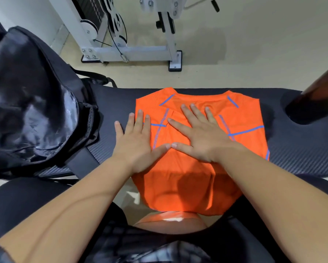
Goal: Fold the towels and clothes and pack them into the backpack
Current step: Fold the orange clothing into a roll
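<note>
On the black padded bench (292,149) in front of a white exercise machine (125,44), my left hand (138,141) and right hand (199,133) press flat, fingers spread, on the folded orange shirt (244,118), with the black backpack (32,103) lying at my left.

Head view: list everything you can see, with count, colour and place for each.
shirt: one, orange with blue lines, on the bench, near end hanging over its edge
backpack: one, black, left end of the bench
bench: one, black, across the middle
brown object: one, dark brown, far right of the bench
machine: one, white, on the floor behind
floor: beige
left hand: flat over the shirt's left edge
right hand: flat on the shirt
</note>
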Tool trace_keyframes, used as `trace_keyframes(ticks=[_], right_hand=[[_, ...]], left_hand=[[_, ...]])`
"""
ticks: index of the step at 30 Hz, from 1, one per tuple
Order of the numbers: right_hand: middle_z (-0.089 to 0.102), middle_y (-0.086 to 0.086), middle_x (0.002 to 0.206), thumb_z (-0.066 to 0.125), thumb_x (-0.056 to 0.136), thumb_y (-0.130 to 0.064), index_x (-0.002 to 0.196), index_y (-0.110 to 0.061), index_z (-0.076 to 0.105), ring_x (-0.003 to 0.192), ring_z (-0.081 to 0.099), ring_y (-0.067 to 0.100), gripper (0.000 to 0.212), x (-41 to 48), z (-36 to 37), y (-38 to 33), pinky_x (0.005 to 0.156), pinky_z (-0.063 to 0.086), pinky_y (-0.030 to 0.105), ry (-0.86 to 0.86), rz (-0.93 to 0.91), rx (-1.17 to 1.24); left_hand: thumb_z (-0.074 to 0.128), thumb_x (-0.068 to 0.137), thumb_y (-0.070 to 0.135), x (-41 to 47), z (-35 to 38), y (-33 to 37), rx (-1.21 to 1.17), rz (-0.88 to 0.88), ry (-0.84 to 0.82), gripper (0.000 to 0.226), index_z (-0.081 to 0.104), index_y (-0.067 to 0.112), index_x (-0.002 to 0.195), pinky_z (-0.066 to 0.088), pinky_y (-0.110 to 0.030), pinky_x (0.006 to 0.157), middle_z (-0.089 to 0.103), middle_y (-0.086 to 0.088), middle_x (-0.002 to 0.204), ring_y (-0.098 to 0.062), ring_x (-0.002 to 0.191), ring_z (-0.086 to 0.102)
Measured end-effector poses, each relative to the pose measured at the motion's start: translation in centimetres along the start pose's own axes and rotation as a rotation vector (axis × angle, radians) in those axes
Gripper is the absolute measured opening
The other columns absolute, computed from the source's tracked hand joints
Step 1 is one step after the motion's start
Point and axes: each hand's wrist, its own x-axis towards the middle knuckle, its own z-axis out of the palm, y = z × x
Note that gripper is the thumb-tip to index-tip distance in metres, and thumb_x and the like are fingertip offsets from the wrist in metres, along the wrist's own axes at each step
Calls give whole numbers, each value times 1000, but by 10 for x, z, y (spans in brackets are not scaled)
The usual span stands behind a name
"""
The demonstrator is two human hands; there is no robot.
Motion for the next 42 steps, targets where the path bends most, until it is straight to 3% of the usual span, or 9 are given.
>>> trace_keyframes(ticks=[4, 9, 13, 18, 23, 30, 36, 39, 42], right_hand=[[-2, 4, 169, 20, 98, -66, 158, -44, 9, 156, -7, 27, 65, 3, -10, 4, 124, -4, 53, -10, -5, 143], [52, 8, 147, 53, 90, -15, 138, -28, 59, 131, 46, 38, 51, -5, -31, 56, 105, 36, 50, 366, 209, 139], [52, 14, 133, 69, 86, -24, 136, -21, 57, 113, 56, 40, 51, -25, -46, 109, 92, 49, 48, 338, 599, 159], [65, 13, 124, 87, 70, -37, 127, -13, 63, 118, 57, 32, 66, -21, -52, 128, 93, 45, 36, 104, 672, 294], [65, 13, 118, 89, 69, -43, 129, -7, 54, 113, 59, 33, 78, -12, -64, 132, 82, 47, 35, -27, 760, 271], [63, 4, 82, 78, 84, -30, 84, -15, 62, 83, 63, 29, 22, -8, -71, 120, 79, 54, 36, -142, 627, 227], [56, -1, 77, 75, 80, -13, 77, -16, 54, 79, 54, 27, 22, -4, -60, 116, 64, 32, 31, 175, 537, 365], [67, 3, 64, 68, 84, -3, 77, -18, 50, 63, 68, 28, 25, 7, -63, 109, 57, 52, 26, 226, 556, 602], [71, 16, 63, 62, 86, 2, 77, -17, 50, 59, 72, 35, 25, 23, -67, 110, 63, 63, 51, 275, 627, 837]], left_hand=[[27, 97, 60, 15, -21, 4, -114, 71, 189, 73, 35, 16, 154, 23, -59, 117, 28, -9, 163, -35, 148, 26], [51, 88, 17, 56, -41, -2, -102, 100, 183, 40, 59, 17, 127, 51, -51, 87, 47, -6, 140, -40, 110, 56], [64, 82, 18, 83, -55, -4, -194, 9, 104, 58, 50, 16, 138, 51, -45, 93, 43, -12, 138, -38, 115, 57], [72, 70, 15, 102, -69, -2, -248, -89, 3, 44, 58, 8, 112, 53, -36, 76, 62, -12, 107, -31, 97, 61], [82, 66, 20, 103, -80, -1, -260, -81, -58, 23, 71, 10, 84, 53, -34, 63, 69, -7, 78, -27, 80, 67], [73, 70, 10, 107, -65, -12, -275, 12, 140, 17, 60, 17, 62, 36, -27, 52, 61, -4, 75, -22, 67, 59], [65, 70, 2, 113, -60, -34, -353, 50, 206, 23, 47, 14, 63, 32, -31, 51, 55, -4, 67, -23, 63, 48], [63, 75, 6, 120, -61, -45, -395, 18, 263, 12, 52, 10, 74, 38, -35, 55, 57, -4, 68, -29, 69, 53], [62, 77, 12, 128, -66, -52, -461, -48, 261, 16, 58, 20, 91, 54, -39, 65, 67, -6, 75, -28, 74, 65]])
